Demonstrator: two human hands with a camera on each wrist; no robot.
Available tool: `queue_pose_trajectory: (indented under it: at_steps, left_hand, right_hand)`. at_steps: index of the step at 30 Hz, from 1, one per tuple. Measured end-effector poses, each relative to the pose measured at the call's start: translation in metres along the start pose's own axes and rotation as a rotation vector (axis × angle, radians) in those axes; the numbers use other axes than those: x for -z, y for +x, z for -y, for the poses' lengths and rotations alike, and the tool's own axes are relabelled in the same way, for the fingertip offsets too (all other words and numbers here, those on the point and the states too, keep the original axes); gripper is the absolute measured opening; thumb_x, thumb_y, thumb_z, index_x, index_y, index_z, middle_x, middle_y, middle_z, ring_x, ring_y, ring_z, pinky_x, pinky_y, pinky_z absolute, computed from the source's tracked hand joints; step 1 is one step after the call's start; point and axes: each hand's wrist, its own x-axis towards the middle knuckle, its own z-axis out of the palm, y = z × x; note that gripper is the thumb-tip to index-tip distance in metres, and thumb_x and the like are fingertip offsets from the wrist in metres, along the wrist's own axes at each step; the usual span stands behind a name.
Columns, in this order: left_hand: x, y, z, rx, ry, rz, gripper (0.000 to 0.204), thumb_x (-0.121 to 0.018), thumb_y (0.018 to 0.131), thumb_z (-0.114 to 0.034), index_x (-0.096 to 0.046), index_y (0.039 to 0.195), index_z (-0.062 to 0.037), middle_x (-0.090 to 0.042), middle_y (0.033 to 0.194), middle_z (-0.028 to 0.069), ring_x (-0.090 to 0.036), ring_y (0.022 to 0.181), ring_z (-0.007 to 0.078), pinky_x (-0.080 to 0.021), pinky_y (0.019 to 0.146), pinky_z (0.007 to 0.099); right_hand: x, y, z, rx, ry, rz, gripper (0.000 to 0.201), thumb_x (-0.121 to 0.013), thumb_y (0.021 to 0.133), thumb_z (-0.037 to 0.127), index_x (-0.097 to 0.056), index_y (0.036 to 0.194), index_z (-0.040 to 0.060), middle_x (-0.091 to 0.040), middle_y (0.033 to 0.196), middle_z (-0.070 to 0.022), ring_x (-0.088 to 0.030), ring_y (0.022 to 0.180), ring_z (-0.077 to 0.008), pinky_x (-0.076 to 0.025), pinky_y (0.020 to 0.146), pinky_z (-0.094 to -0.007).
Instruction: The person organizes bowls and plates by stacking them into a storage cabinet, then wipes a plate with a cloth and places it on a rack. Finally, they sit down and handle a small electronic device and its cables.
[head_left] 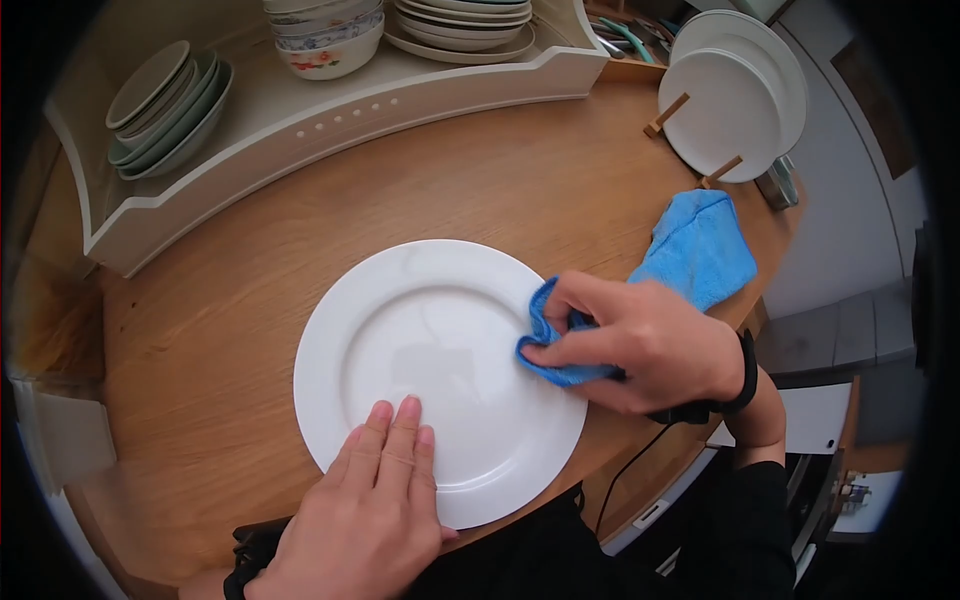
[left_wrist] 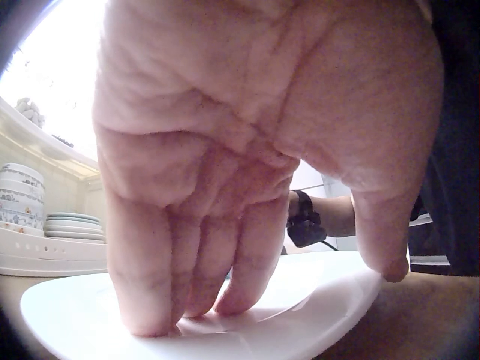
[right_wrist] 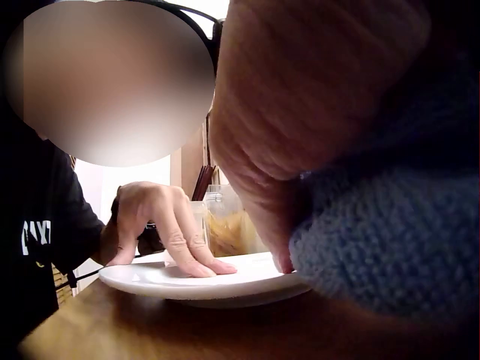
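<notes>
A white plate (head_left: 430,330) with a wide rim lies face up near the table's front edge. The left hand (head_left: 375,500) rests straight fingertips on its lower left part, thumb at the rim; the left wrist view shows the palm of that hand (left_wrist: 225,165) above the plate (left_wrist: 67,315). At the plate's right rim the right hand (head_left: 640,345) pinches a bunched blue cloth (head_left: 548,350) between thumb and fingers, the cloth touching the rim. In the right wrist view the cloth (right_wrist: 390,240) is close up beside the plate (right_wrist: 150,281).
A second blue cloth (head_left: 700,245) lies on the wooden table (head_left: 230,260) behind the right hand. Two white plates (head_left: 720,115) stand in a wooden rack at the back right. A white shelf (head_left: 290,140) along the back holds bowls (head_left: 335,52) and stacked plates (head_left: 165,110).
</notes>
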Motion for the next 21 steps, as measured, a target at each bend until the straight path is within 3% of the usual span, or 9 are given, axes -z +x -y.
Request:
queue_pose_trajectory:
  at_steps: [5,8,11,16,19,21]
  left_hand:
    - [0.003,0.001,-0.003,-0.003,0.010,0.012,0.078,-0.073,0.085,-0.047,-0.054,0.128,0.0151,-0.052,0.136,0.0372,-0.055,0.127,0.0484,-0.050,0.103,0.0458]
    - [0.002,0.001,-0.004,0.002,0.018,0.005,0.078,-0.073,0.085,-0.047,-0.054,0.129,0.0149,-0.052,0.136,0.0370,-0.055,0.127,0.0481,-0.050,0.103,0.0460]
    - [0.001,0.000,-0.004,0.013,0.006,0.001,0.080,-0.075,0.083,-0.048,-0.054,0.129,0.0144,-0.052,0.137,0.0367,-0.054,0.129,0.0474,-0.050,0.103,0.0458]
    - [0.004,0.000,-0.002,0.007,0.005,0.013,0.081,-0.077,0.080,-0.047,-0.055,0.129,0.0129,-0.052,0.138,0.0351,-0.054,0.129,0.0464,-0.051,0.102,0.0447]
    - [0.004,0.001,-0.001,0.000,-0.005,0.016,0.080,-0.077,0.079,-0.046,-0.055,0.129,0.0118,-0.053,0.138,0.0338,-0.055,0.129,0.0454,-0.051,0.102,0.0442]
    - [0.004,-0.001,0.000,0.008,-0.008,0.017,0.079,-0.078,0.079,-0.046,-0.056,0.129,0.0112,-0.053,0.138,0.0331,-0.055,0.128,0.0448,-0.051,0.102,0.0438]
  right_hand:
    - [-0.006,-0.028,0.023,-0.016,0.005,0.076,0.033,-0.070,0.077,0.005,-0.067,0.110,0.0036,-0.053,0.099,-0.0098,-0.063,0.078,-0.0271,-0.052,0.058,-0.0359]
    - [-0.018,-0.038,0.035,0.134,0.098,0.153,0.041,-0.068,0.078,0.005,-0.062,0.118,-0.0017,-0.050,0.102,-0.0123,-0.062,0.078,-0.0248,-0.053,0.060,-0.0338]
    - [-0.035,-0.044,0.040,0.267,0.162,0.123,0.045,-0.067,0.078,0.004,-0.060,0.121,-0.0027,-0.049,0.102,-0.0125,-0.061,0.080,-0.0238,-0.053,0.060,-0.0335]
    - [-0.028,-0.043,0.030,0.216,0.218,0.154,0.048,-0.066,0.080,0.002,-0.061,0.127,0.0060,-0.050,0.105,-0.0107,-0.061,0.083,-0.0243,-0.052,0.060,-0.0341]
    - [-0.011,-0.042,0.014,0.007,0.088,0.138,0.055,-0.068,0.078,0.000,-0.065,0.129,0.0216,-0.053,0.111,-0.0098,-0.062,0.089,-0.0274,-0.053,0.062,-0.0354]
    - [-0.008,-0.035,-0.004,0.010,0.016,0.006,0.048,-0.068,0.078,-0.002,-0.071,0.121,0.0203,-0.055,0.109,-0.0095,-0.061,0.092,-0.0280,-0.054,0.069,-0.0346]
